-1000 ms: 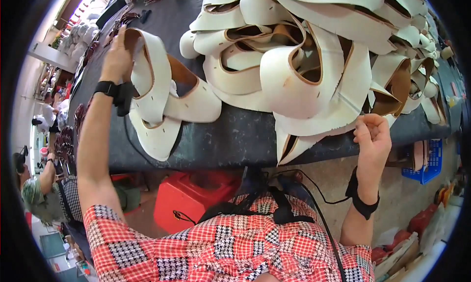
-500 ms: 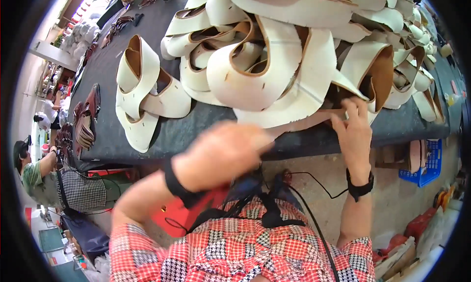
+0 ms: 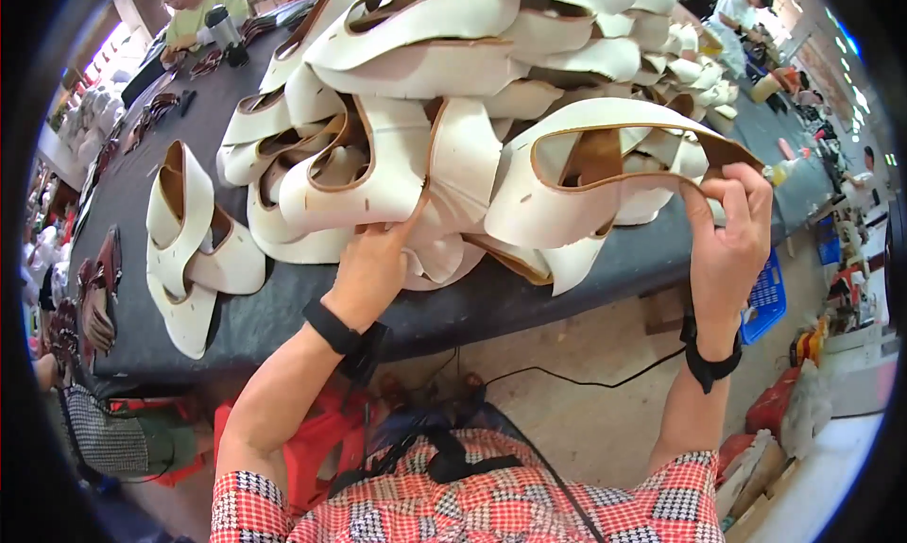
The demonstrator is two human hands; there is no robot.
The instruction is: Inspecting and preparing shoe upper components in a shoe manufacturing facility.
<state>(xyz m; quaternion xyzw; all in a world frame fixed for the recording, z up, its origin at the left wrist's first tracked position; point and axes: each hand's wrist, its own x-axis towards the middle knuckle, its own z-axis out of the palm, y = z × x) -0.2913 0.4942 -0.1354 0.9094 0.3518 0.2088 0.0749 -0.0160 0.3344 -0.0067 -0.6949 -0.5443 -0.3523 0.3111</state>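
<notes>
White shoe uppers with brown inner sides lie in a tall pile over the dark table. My right hand (image 3: 732, 236) grips the right end of a curved white shoe upper (image 3: 557, 206), pinched between thumb and fingers and raised at the pile's front edge. My left hand (image 3: 371, 274) is closed on the lower edge of another white shoe upper (image 3: 387, 170) at the front of the pile. Its fingertips are partly hidden under that edge. Left of the pile, a separate bundle of white uppers (image 3: 194, 250) lies on the table.
The dark table (image 3: 444, 321) runs across in front of me. Dark reddish pieces (image 3: 99, 302) lie at its left edge. A red stool (image 3: 326, 439) stands below, and a blue crate (image 3: 763, 302) is at the right. A co-worker (image 3: 203, 9) sits at the far left, near a dark bottle (image 3: 225, 35).
My view has turned toward the right. My left hand, blurred before, has come to the pile's front edge and gripped an upper. My right hand has lifted the end of an upper.
</notes>
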